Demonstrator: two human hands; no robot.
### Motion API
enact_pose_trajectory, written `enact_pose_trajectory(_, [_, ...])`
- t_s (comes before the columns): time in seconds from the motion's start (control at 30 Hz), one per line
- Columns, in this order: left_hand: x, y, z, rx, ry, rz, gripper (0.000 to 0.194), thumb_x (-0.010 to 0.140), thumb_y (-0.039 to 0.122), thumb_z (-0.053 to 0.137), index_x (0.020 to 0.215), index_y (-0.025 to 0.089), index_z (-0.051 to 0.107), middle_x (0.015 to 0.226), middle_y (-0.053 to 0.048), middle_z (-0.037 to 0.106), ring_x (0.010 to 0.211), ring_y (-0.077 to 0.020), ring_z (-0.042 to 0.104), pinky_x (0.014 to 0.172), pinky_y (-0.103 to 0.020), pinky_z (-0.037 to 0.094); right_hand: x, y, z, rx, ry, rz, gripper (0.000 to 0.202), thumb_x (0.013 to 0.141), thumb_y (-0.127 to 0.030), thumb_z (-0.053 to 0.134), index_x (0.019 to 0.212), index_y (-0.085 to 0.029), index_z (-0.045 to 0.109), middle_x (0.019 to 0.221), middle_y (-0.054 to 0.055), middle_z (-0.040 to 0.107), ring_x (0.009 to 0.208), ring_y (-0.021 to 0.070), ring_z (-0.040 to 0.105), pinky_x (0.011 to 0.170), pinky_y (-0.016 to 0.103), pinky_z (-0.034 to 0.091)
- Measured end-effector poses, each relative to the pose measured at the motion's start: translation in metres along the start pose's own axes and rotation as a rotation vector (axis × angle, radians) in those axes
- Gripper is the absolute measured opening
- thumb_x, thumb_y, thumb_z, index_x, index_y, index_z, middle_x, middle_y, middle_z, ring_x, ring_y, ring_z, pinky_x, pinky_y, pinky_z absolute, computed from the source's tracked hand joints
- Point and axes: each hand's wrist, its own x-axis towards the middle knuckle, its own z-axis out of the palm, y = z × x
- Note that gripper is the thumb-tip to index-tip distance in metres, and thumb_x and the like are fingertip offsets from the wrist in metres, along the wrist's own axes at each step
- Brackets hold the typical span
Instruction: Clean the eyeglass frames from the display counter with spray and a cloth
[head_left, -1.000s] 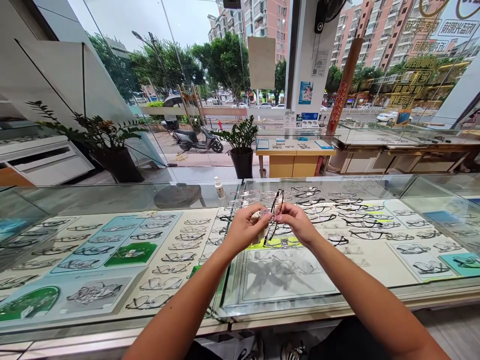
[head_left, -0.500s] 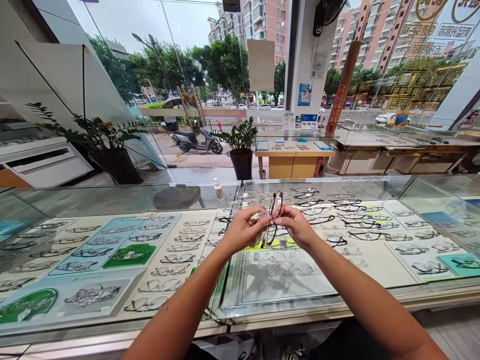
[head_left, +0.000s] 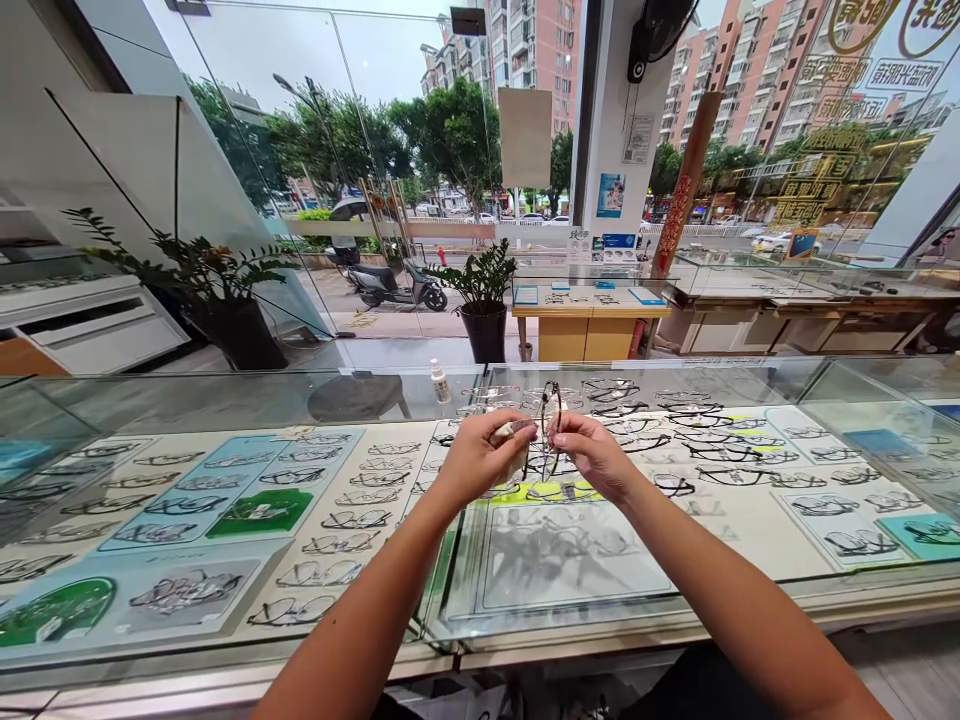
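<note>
Above the glass display case (head_left: 570, 590), my right hand (head_left: 592, 450) pinches a dark-framed pair of glasses (head_left: 553, 405), which stands on end between my two hands. My left hand (head_left: 484, 450) is closed around a light-coloured cloth (head_left: 512, 436), its fingertips just left of the glasses. Whether the cloth touches the lens is too small to tell. Many pairs of glasses lie in rows inside the case under and around both hands.
A small white bottle (head_left: 439, 382) stands on the glass top beyond my left hand. Past the case are a potted plant (head_left: 484, 325), a wooden display table (head_left: 589, 335) and a large window. A dark stool (head_left: 356, 396) shows through the glass at the left.
The glasses have turned between my hands, and the cloth in my left hand has drawn slightly away from them. The camera view has shifted a little.
</note>
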Motion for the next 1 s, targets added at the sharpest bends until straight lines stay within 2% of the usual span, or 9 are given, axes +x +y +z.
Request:
enact_pose_trajectory(0.1, [0.002,-0.001,-0.008,0.240,0.093,0.107,0.022,0.102,0.036,0.065,0.094,0.018,0.076,0.083,-0.004,0.076,0.073,-0.0167,0.066,0.068,-0.027,0.047,0.000,0.002,-0.003,-0.052,-0.018,-0.020,0.022,0.068,-0.033,0.092,0.073,-0.022,0.073,0.080,0.000,0.063,0.080,0.0175,0.050,0.080,0.032,0.038])
enact_pose_trajectory(0.2, [0.003,-0.006,-0.019,0.447,0.194,0.195,0.020,0.104,0.031,0.062,0.100,0.019,0.076,0.093,-0.005,0.079,0.082,-0.0186,0.070,0.074,-0.029,0.049,0.002,0.003,-0.006,-0.109,-0.038,-0.020,0.023,0.068,-0.033,0.090,0.070,-0.021,0.070,0.077,0.000,0.062,0.077,0.0170,0.050,0.077,0.032,0.037])
enact_pose_trajectory(0.4, [0.004,-0.014,-0.037,0.696,0.354,0.245,0.019,0.105,0.027,0.060,0.104,0.022,0.078,0.103,-0.004,0.081,0.091,-0.0209,0.073,0.076,-0.030,0.051,0.002,0.004,-0.007,-0.236,-0.090,0.034,0.023,0.067,-0.031,0.085,0.063,-0.021,0.065,0.073,-0.001,0.061,0.073,0.0163,0.049,0.072,0.032,0.036])
enact_pose_trajectory(0.53, [0.004,-0.010,-0.036,0.712,0.428,0.268,0.018,0.105,0.027,0.061,0.105,0.023,0.079,0.107,-0.004,0.081,0.095,-0.0217,0.074,0.078,-0.030,0.052,0.003,0.004,-0.007,-0.236,-0.091,0.047,0.023,0.068,-0.032,0.084,0.063,-0.022,0.064,0.072,-0.002,0.062,0.073,0.0164,0.050,0.074,0.032,0.037])
enact_pose_trajectory(0.67, [0.003,-0.006,-0.031,0.660,0.490,0.264,0.017,0.104,0.027,0.062,0.113,0.023,0.077,0.113,-0.007,0.078,0.097,-0.0214,0.074,0.081,-0.031,0.054,0.003,0.004,-0.005,-0.165,-0.045,0.047,0.026,0.068,-0.035,0.088,0.067,-0.022,0.066,0.078,-0.001,0.067,0.079,0.0178,0.057,0.082,0.034,0.041])
enact_pose_trajectory(0.8, [0.002,-0.002,-0.032,0.714,0.686,0.235,0.021,0.102,0.033,0.067,0.117,0.019,0.073,0.120,-0.013,0.071,0.104,-0.0258,0.070,0.083,-0.035,0.054,0.003,0.001,-0.004,-0.029,0.014,0.072,0.029,0.067,-0.037,0.093,0.072,-0.022,0.068,0.085,0.002,0.072,0.088,0.0197,0.063,0.086,0.035,0.043])
enact_pose_trajectory(0.87, [0.002,-0.001,-0.033,0.707,0.757,0.234,0.022,0.101,0.034,0.068,0.116,0.018,0.071,0.118,-0.015,0.068,0.101,-0.0257,0.068,0.082,-0.035,0.054,0.003,-0.002,-0.005,0.031,0.048,0.080,0.032,0.066,-0.038,0.095,0.075,-0.022,0.069,0.088,0.003,0.075,0.093,0.0208,0.066,0.087,0.034,0.044])
enact_pose_trajectory(0.93, [0.002,0.000,-0.031,0.684,0.746,0.258,0.022,0.101,0.034,0.068,0.116,0.017,0.068,0.115,-0.013,0.068,0.095,-0.0234,0.066,0.082,-0.035,0.055,0.003,-0.006,-0.006,0.058,0.078,0.072,0.033,0.065,-0.039,0.097,0.077,-0.022,0.071,0.091,0.003,0.077,0.096,0.0208,0.066,0.088,0.034,0.045])
enact_pose_trajectory(1.0, [0.002,0.000,-0.024,0.652,0.663,0.308,0.020,0.102,0.031,0.068,0.117,0.018,0.067,0.110,-0.011,0.069,0.092,-0.0216,0.066,0.083,-0.034,0.056,0.003,-0.009,-0.007,0.055,0.093,0.052,0.034,0.065,-0.041,0.098,0.079,-0.022,0.073,0.093,0.003,0.078,0.097,0.0203,0.066,0.090,0.035,0.046])
